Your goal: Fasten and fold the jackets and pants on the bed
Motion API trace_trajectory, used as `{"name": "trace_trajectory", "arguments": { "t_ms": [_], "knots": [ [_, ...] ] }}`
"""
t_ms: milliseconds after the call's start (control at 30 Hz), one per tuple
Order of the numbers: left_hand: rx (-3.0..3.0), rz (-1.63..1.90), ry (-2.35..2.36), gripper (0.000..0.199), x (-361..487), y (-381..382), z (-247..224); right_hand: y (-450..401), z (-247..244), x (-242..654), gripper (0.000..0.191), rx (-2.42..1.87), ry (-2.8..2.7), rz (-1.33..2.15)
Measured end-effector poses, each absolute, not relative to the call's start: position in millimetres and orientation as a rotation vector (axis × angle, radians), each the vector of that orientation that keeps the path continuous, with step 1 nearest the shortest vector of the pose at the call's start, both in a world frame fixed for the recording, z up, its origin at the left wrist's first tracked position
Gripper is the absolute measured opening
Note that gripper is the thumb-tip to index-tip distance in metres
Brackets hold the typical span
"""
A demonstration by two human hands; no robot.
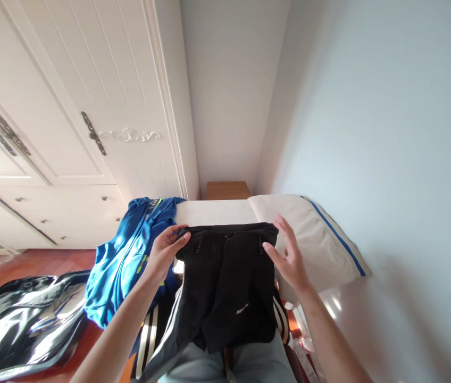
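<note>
A pair of black shorts (231,276) with a zipped pocket on each side and a small pale logo near the hem hangs spread in front of me, waistband uppermost. My left hand (167,247) pinches the left end of the waistband, thumb in front and fingers behind. At the right end, my right hand (289,258) is open with its fingers apart, the thumb tip by the right pocket zip. The lower part of the shorts lies over my lap, covered in light grey-blue cloth (257,361).
A blue garment (130,255) drapes at the left of a white surface (213,213). On the right lies a white pillow-like item with a blue stripe (309,239). A shiny plastic-wrapped bundle (30,324) rests on the reddish floor. White wardrobe doors (74,80) and a pale wall (389,133) enclose the space.
</note>
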State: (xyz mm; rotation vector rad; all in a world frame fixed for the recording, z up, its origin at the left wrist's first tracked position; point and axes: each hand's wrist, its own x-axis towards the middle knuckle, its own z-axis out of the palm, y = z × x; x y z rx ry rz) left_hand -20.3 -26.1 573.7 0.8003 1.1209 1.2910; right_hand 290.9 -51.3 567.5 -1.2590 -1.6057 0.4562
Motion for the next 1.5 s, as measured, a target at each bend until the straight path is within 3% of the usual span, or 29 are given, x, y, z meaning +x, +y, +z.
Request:
{"name": "trace_trajectory", "arguments": {
  "t_ms": [133,300,600,700,867,1100,1333,1500],
  "knots": [
    [0.856,1.250,1.089,0.060,-18.4,-28.6,576.7,-35.7,594.5,267.3,0.038,-1.070,-2.085,0.390],
    [0.841,1.226,1.091,0.058,-19.5,-31.8,568.6,-13.5,593.0,250.0,0.009,-0.912,-2.112,0.540],
    [1.308,1.348,1.461,0.068,-16.2,-50.7,559.4,-26.1,583.6,247.4,0.016,-0.876,-1.906,0.554],
    [1.802,1.441,1.455,0.053,-9.0,-59.9,581.0,-28.2,583.0,246.8,0.017,-0.841,-1.896,0.601],
    [2.245,1.102,1.090,0.033,13.0,-48.9,603.2,-33.6,582.7,246.2,0.014,-0.793,-1.886,0.628],
    [2.028,0.788,1.043,0.017,26.1,-27.6,608.9,-44.0,571.4,250.0,0.010,-0.770,-1.799,0.662],
    [1.404,0.786,0.947,0.038,42.3,-34.7,599.5,-53.8,562.9,249.5,0.006,-0.847,-1.723,0.505],
    [1.275,0.803,0.978,0.044,50.2,-40.7,595.2,-59.9,575.5,258.4,0.022,-0.797,-1.888,0.403]
  ]
}}
